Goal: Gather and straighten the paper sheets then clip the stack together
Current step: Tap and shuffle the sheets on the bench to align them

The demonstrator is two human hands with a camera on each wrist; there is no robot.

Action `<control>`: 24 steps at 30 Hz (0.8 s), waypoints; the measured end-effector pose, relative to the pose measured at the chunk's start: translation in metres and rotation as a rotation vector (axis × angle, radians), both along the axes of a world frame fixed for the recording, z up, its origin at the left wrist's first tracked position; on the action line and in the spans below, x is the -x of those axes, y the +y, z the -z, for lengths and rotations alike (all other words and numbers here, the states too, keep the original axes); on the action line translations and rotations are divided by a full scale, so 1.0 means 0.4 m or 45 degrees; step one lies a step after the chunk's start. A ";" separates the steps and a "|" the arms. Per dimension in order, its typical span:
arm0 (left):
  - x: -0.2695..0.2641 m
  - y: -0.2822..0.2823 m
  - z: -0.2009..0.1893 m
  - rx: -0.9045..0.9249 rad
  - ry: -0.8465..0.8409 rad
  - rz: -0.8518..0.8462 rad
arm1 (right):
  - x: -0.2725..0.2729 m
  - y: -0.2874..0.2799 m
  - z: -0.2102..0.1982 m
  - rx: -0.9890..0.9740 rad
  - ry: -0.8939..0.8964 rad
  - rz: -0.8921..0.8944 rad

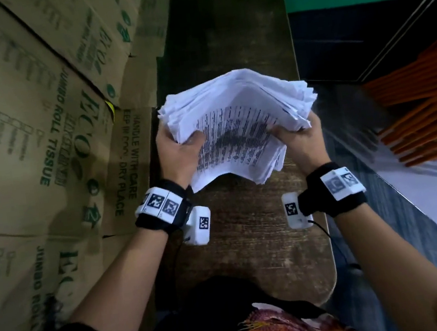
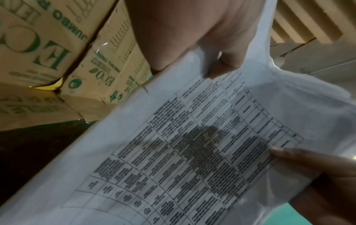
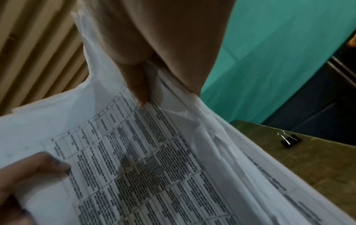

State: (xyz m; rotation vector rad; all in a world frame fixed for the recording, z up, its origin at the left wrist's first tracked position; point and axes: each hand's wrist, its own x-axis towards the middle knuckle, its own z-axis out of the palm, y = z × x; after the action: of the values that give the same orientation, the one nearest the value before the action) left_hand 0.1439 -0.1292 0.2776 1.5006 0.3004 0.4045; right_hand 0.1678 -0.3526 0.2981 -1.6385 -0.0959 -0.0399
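Cardboard boxes point(image 1: 39, 119) wall the table point(image 1: 252, 244) along its whole 9 o'clock side, touching its edge. At 3 o'clock the table's edge drops away, with orange rods point(image 1: 424, 113) heaped well beyond. The paper stack point(image 1: 237, 124), held up between both hands, spans the middle. A binder clip point(image 3: 289, 140) lies on the bare far end, at 12 o'clock. Bare wood lies open at 6 o'clock.
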 end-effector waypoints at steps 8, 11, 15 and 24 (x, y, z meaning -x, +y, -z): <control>-0.003 0.069 0.061 -0.219 -0.161 0.342 | -0.014 -0.055 0.063 0.153 0.244 -0.013; -0.015 0.034 0.036 -0.261 -0.100 0.265 | -0.015 0.002 0.044 0.274 0.169 0.079; -0.047 0.000 -0.014 -0.133 0.028 0.014 | -0.039 0.031 0.022 0.225 0.009 0.110; 0.006 -0.005 -0.019 -0.367 -0.031 -0.043 | 0.006 0.034 0.030 0.216 -0.126 0.076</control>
State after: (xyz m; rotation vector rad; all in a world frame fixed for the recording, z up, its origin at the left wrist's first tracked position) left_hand 0.1414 -0.1313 0.2852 1.7726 0.2559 0.5092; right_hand 0.1654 -0.3390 0.2861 -1.8085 -0.1287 -0.1628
